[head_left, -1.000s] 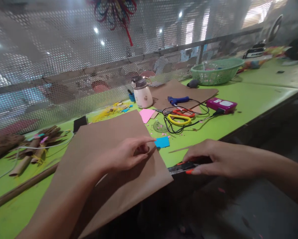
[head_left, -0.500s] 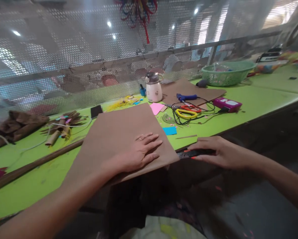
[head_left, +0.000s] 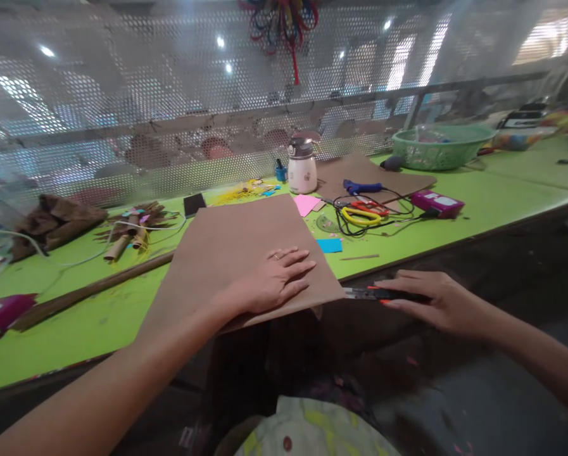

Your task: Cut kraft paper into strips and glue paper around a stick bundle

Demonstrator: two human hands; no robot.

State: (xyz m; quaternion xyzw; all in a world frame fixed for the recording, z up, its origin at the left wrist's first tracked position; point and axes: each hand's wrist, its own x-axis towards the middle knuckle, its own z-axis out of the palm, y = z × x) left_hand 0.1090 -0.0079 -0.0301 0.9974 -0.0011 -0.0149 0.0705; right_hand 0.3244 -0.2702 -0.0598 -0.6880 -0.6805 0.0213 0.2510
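Observation:
A large sheet of brown paper [head_left: 236,240] lies on the green table [head_left: 88,323], its near edge reaching past the table's front. My left hand [head_left: 278,278] rests flat on it near that edge, fingers stretched out, a ring on one finger. Off the sheet's right corner, my right hand [head_left: 435,301] is closed around a black utility knife [head_left: 397,295] with orange parts. Its metal blade points left and meets, or nearly meets, the paper's corner; I cannot tell which. A blue paper piece [head_left: 330,245] lies just right of the sheet.
Behind the sheet stand a white bottle [head_left: 302,171] and a glue gun [head_left: 362,187] with black cord. Yellow-handled scissors [head_left: 361,217] lie nearby. A green basket [head_left: 442,149] is at the back right. Paper rolls [head_left: 117,247] and a long brown stick [head_left: 94,291] lie left.
My right hand and the knife have moved slightly right and away from the paper's corner, showing more blade. My left hand stays flat on the sheet. The view has shifted a little.

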